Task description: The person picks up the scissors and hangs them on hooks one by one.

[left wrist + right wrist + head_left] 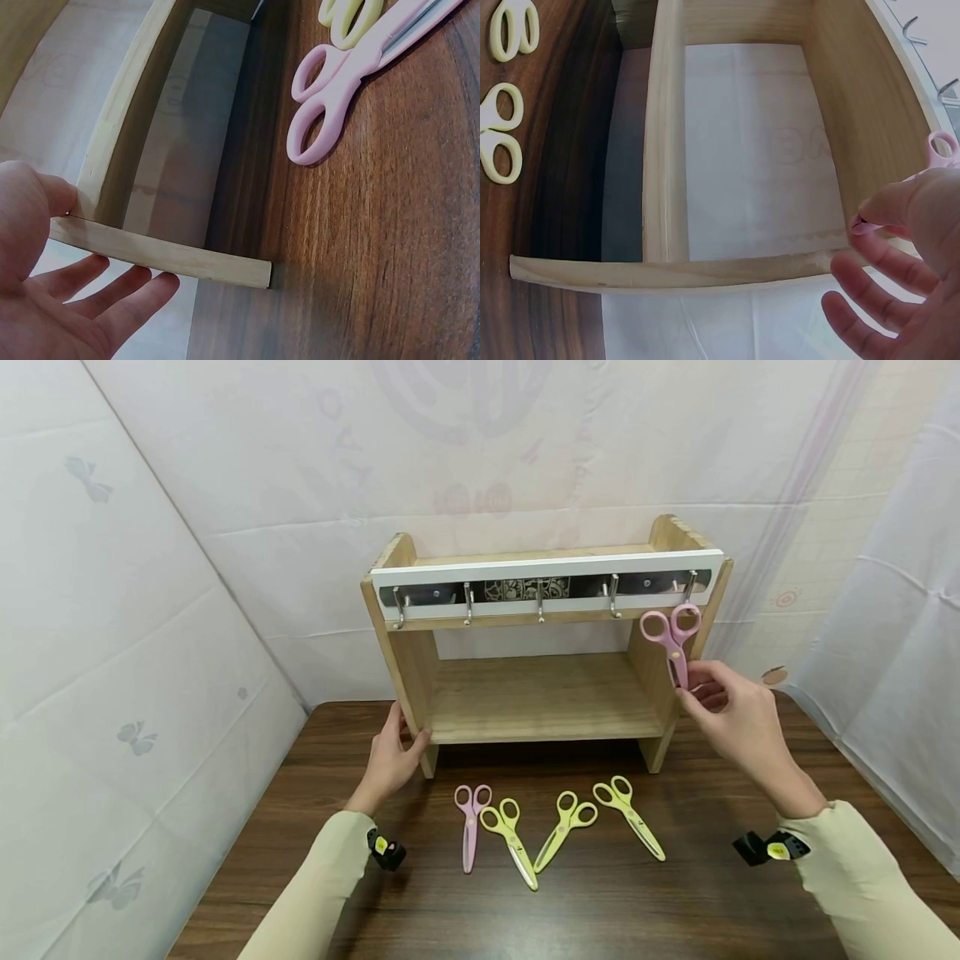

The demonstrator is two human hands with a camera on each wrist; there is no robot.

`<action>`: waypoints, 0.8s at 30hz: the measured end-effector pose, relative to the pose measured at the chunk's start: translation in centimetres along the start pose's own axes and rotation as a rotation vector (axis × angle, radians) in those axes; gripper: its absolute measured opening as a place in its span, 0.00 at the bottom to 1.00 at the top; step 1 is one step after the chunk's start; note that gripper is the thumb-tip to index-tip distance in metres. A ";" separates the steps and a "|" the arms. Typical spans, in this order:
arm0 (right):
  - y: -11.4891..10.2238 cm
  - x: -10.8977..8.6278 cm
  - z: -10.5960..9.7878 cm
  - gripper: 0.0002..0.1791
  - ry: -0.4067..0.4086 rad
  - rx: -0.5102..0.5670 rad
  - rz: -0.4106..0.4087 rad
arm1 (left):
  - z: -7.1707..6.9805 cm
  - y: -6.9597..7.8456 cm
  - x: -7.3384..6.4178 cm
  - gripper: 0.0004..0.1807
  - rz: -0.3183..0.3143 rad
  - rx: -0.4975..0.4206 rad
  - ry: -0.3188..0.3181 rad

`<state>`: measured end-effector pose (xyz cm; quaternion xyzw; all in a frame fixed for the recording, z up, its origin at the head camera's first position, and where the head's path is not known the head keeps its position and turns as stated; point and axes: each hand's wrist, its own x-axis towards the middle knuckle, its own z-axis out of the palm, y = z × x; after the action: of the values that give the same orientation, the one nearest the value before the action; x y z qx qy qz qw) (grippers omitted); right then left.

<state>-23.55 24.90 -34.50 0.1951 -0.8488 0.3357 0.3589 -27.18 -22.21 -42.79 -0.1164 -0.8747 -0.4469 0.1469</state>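
My right hand (pixel 738 710) pinches a pair of pink scissors (pixel 677 647) by the blade end, between thumb and fingers. Its handle loops point up and overlap the lower end of the rightmost hook (pixel 690 585) in the head view. The hook belongs to a white rack (pixel 555 560) across the front of a wooden shelf (pixel 540 693). At the shelf's lower left, my left hand (pixel 392 756) grips the side panel (pixel 161 251), thumb at the inner edge and fingers along the outside.
On the brown table (pixel 585 914), in front of the shelf, lie another pair of pink scissors (pixel 469 831) and three yellow-green pairs, at left (pixel 513 843), middle (pixel 562 831) and right (pixel 633 818). White patterned cloth (pixel 300 510) hangs behind and beside the table.
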 end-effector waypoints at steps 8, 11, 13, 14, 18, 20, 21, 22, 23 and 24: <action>0.5 -0.5 -0.4 0.25 -0.089 -0.090 -0.065 | -0.4 -0.3 0.0 0.34 -0.007 0.007 -0.033; 0.8 -1.1 -0.6 0.28 -0.121 -0.113 -0.070 | -0.5 -0.3 0.0 0.34 -0.009 0.004 -0.037; 0.9 -1.7 -0.6 0.29 -0.141 -0.125 -0.065 | -0.4 -0.4 0.1 0.34 -0.005 0.009 -0.034; 0.9 -2.1 -0.6 0.29 -0.151 -0.130 -0.062 | -0.3 -0.4 0.1 0.34 -0.001 0.010 -0.031; 1.1 -3.8 -0.1 0.29 -0.209 -0.160 -0.035 | -0.2 -0.5 0.1 0.35 0.013 0.014 -0.025; 1.2 -4.6 0.3 0.28 -0.252 -0.174 -0.010 | -0.2 -0.5 0.2 0.35 0.014 0.010 -0.026; 1.3 -5.0 0.4 0.28 -0.279 -0.177 0.008 | -0.2 -0.5 0.2 0.35 0.013 0.010 -0.028; 1.3 -5.3 0.6 0.27 -0.309 -0.179 0.027 | -0.2 -0.4 0.2 0.35 0.014 0.009 -0.029; 1.3 -5.6 0.7 0.26 -0.339 -0.182 0.044 | -0.2 -0.4 0.2 0.35 0.013 0.009 -0.031; 1.4 -5.9 0.8 0.26 -0.369 -0.181 0.067 | -0.1 -0.4 0.2 0.35 0.012 0.008 -0.031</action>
<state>-20.76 25.79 -39.91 0.1922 -0.9328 0.2283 0.2020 -27.47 -22.53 -42.93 -0.1281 -0.8780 -0.4406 0.1365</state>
